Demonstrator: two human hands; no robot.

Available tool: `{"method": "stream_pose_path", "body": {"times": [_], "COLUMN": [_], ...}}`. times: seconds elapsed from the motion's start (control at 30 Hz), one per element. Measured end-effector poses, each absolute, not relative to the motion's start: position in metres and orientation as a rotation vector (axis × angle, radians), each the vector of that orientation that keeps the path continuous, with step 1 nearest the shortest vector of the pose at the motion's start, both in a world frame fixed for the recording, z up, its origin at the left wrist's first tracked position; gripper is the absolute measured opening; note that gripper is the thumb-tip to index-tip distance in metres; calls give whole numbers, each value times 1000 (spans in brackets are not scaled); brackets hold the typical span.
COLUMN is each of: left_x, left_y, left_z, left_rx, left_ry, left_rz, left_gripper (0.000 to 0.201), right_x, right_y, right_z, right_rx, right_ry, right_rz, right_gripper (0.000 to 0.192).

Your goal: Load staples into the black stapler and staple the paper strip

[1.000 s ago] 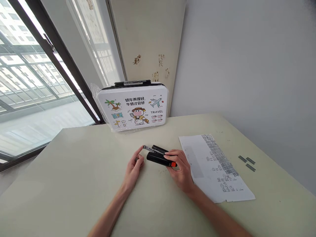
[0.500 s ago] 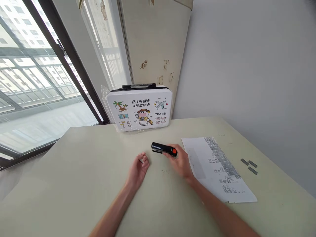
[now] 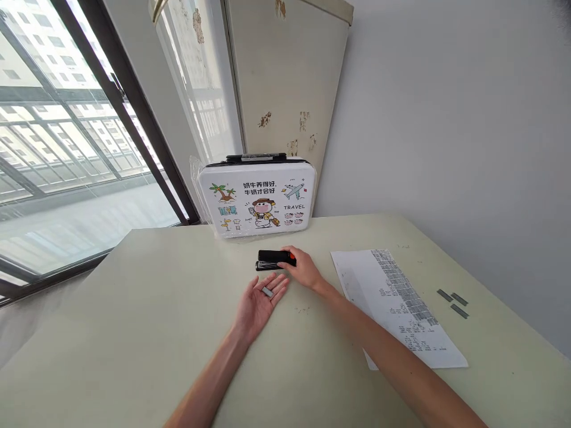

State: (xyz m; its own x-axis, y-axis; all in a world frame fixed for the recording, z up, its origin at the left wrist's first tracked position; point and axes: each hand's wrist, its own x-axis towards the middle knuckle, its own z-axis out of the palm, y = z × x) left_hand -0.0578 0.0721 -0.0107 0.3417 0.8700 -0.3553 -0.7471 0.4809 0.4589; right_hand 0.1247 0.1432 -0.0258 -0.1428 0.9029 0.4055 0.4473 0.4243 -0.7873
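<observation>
A black stapler (image 3: 272,260) with an orange end lies closed on the pale table (image 3: 134,309), in front of the illustrated case. My right hand (image 3: 303,268) rests on its orange end, fingers around it. My left hand (image 3: 263,300) lies palm up just below the stapler, fingers spread, with a small grey strip of staples (image 3: 267,291) lying on the palm.
A white illustrated carry case (image 3: 259,199) stands upright at the table's far edge, against a window corner. A printed paper sheet (image 3: 397,303) lies to the right. Three loose staple strips (image 3: 452,300) lie near the right edge by the wall.
The stapler went from open to closed and moved away and left toward the case. My left hand turned palm up and opened, showing the staple strip.
</observation>
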Motion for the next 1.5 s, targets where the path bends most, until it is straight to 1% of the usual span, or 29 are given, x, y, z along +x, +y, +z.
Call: {"method": "stream_pose_path", "body": {"times": [0.13, 0.3, 0.37, 0.47, 0.57, 0.67, 0.8, 0.9, 0.97, 1.07, 1.17, 1.27, 1.3, 1.33, 1.43, 1.5], "left_x": [-54, -54, -54, -54, -54, -53, -51, -49, -49, -50, -52, -51, -50, -50, -50, -51], "left_y": [72, 69, 67, 65, 66, 68, 71, 72, 73, 73, 72, 71, 70, 69, 67, 66], "left_z": [-14, -18, -18, -15, -11, -6, 0, 2, 2, 3, 4, 7, 9, 10, 11, 10], "left_rx": [235, 255, 265, 280, 292, 292, 267, 246, 235, 236, 246, 259, 265, 273, 293, 303], "left_ry": [557, 536, 539, 549, 566, 590, 632, 695, 742, 780, 776, 734, 713, 691, 644, 634], "left_rz": [1049, 1006, 981, 942, 932, 973, 991, 988, 991, 1001, 997, 989, 989, 987, 973, 964], "left_gripper": [36, 37, 37, 39, 39, 36, 35, 34, 32, 28, 24, 16, 12, 13, 30, 37], "right_x": [120, 99, 95, 107, 148, 219, 326, 388, 413, 427, 418, 383, 365, 345, 275, 231], "right_y": [107, 59, 50, 39, 25, 7, -26, -51, -64, -74, -75, -75, -76, -78, -86, -92], "right_z": [-10, -13, -18, -19, -15, -16, -30, -46, -55, -64, -61, -48, -42, -35, -18, -13], "right_rx": [-1132, -1161, -1207, -1215, -1273, -1474, -1849, -2008, -2070, -2138, -2168, -2078, -2024, -1964, -1770, -1628], "right_ry": [-1841, -2009, -2001, -1959, -1919, -1816, -1634, -1553, -1543, -1521, -1440, -1392, -1397, -1411, -1438, -1479], "right_rz": [496, 307, 288, 289, 252, 179, -19, -180, -249, -297, -313, -214, -131, -13, 464, 803], "right_gripper": [28, 15, 8, 7, 11, 19, 32, 45, 50, 57, 52, 43, 41, 37, 27, 27]}}
